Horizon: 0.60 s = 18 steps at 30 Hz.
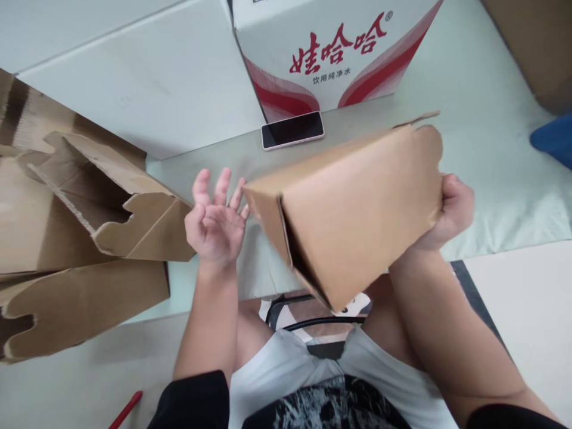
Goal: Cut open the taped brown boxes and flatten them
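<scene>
Ctn [357,220] in R hand [453,208], L hand [218,229] at its L end; phone [292,130] behind, on table [482,101], just before water box [339,59]; other ctns [154,229] on table, L of L hand

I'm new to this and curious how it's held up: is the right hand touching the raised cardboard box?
Touching. The head view shows the right hand gripping the raised cardboard box at its right-hand end, some fingers hidden behind it.

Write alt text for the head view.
A person's right hand grips a tilted brown cardboard box; their left hand is open beside its other end. Beyond, a smartphone lies in front of a Wahaha drinking water carton, with more cardboard boxes at the picture's left.
</scene>
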{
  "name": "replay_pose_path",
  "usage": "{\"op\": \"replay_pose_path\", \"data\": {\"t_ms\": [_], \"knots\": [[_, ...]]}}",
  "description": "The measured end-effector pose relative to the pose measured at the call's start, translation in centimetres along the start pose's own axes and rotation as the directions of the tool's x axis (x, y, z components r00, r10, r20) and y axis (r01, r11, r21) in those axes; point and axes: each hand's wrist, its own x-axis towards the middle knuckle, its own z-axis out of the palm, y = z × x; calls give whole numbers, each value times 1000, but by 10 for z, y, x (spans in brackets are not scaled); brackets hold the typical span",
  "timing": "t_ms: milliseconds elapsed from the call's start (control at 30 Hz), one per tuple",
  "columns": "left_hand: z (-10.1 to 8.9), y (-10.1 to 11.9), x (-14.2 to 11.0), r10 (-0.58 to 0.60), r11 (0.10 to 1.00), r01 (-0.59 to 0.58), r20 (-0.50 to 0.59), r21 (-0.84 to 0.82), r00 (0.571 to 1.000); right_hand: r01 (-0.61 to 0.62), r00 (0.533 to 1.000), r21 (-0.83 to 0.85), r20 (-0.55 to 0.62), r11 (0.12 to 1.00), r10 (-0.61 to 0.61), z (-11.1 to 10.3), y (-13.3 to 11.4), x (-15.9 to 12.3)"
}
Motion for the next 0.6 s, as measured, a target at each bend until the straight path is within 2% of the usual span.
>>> {"op": "replay_pose_path", "data": {"t_ms": [67,167,233,300,433,600], "knots": [[6,3,-2,25,999,-25,9,23,1000,57,998,-21,-7,998,-57,1,1,-2],[13,10,-7,-18,966,-9,100,257,995,151,989,-74,20,986,-149,4,4,-8],[16,16,-11,-43,939,-11,150,343,988,197,980,-85,39,977,-195,6,5,-12],[17,21,-13,-31,941,-21,150,337,988,203,979,-103,54,974,-199,6,6,-15],[15,25,-11,79,929,-123,138,348,987,190,979,-122,104,974,-178,4,8,-20],[12,28,-12,9,957,-34,90,288,996,144,972,-37,195,989,-134,5,12,-29]]}}
